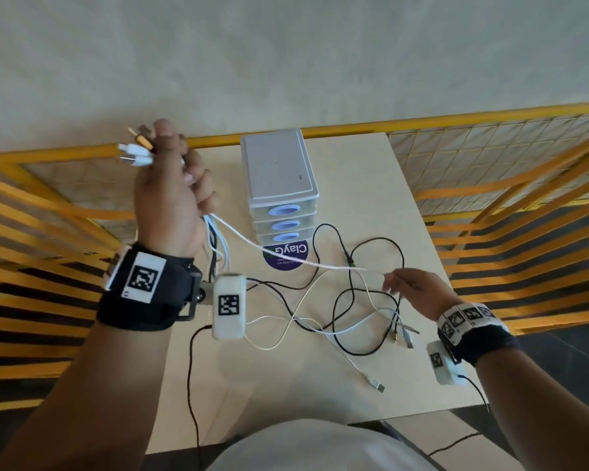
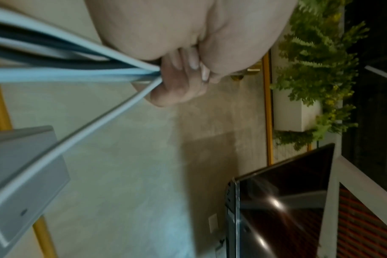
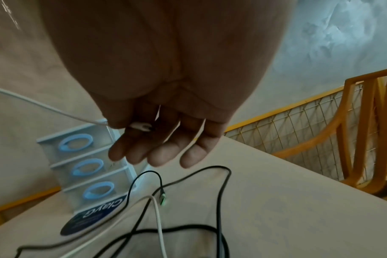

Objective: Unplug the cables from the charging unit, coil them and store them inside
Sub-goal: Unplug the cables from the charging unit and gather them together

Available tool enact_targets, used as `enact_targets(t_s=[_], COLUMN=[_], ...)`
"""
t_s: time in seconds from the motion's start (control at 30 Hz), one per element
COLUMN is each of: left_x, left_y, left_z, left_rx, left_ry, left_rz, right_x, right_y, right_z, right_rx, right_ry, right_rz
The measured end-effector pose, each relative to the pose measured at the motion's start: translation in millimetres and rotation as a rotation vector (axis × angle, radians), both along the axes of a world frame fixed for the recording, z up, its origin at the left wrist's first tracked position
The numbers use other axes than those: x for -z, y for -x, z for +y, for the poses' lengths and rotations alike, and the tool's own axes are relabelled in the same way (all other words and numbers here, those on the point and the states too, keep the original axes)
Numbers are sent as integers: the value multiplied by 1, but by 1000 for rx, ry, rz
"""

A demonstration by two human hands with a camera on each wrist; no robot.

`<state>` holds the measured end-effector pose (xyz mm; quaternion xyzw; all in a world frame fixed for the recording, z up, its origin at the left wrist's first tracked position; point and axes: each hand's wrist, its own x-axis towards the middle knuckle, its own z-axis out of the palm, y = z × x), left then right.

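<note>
Coiling stage, I'd say: left hand (image 1: 170,195) fists the plug ends of the cables (image 1: 337,300) above the table's (image 1: 405,212) far-left corner, right hand (image 1: 412,294) w/ loose fingers pinches one white cable (image 1: 279,253); next, gather the mid-table tangle into loops for the drawer unit (image 1: 279,185).

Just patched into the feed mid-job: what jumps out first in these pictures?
The raised left hand grips a bundle of cable plugs above the table's far left, and one white cable runs taut from it to the right hand. Below lies a tangle of black and white cables on the table. Behind it stands a small three-drawer unit with blue handles.
</note>
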<state>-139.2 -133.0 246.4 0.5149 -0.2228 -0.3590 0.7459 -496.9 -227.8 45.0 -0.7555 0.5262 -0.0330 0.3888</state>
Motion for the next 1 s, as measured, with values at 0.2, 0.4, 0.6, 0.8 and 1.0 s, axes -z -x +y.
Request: enact_targets(t_s=[0.2,0.4,0.6,0.8,1.0], left_x=[4,-2,1,-3,16], left_y=[40,45,71,78,63], left_z=[6,10,7,3,5], left_rx=[230,321,465,482,436], left_ry=[-2,45,107,125,67], left_rz=[-102,-110,-65,-60,-32], right_x=[4,-22,-145,-172,-130], right_y=[-3,-24,-115,-167,-172], right_z=[4,4,19,42,69], right_rx=[-108,-159,-313,-600,-364], right_ry=[-105,-23,37,-358,-11], right_rz=[187,147,-539,-635,-656])
